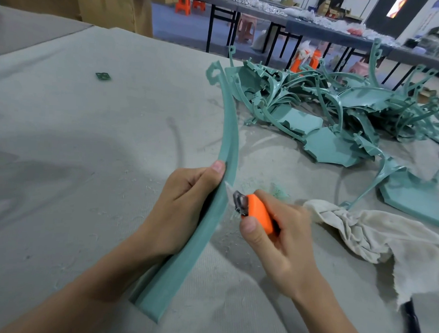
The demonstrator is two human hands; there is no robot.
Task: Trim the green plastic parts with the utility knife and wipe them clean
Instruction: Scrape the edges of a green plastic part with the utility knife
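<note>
L hand [187, 207] fingers clamp curved green part [229, 141], R hand [280, 240] grips utility knife [258, 212]; best w/ shallow strokes along edge, away from thumb.

part [229, 141] – matt green plastic, smooth | knife [259, 212] – glossy orange plastic, metal blade | rag [360, 231] – rough off-white cloth | table [90, 137] – grey fabric cover, coarse

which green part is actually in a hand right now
The long curved green strip, gripped by the left hand; the rest lie loose in the pile to the right.
</note>
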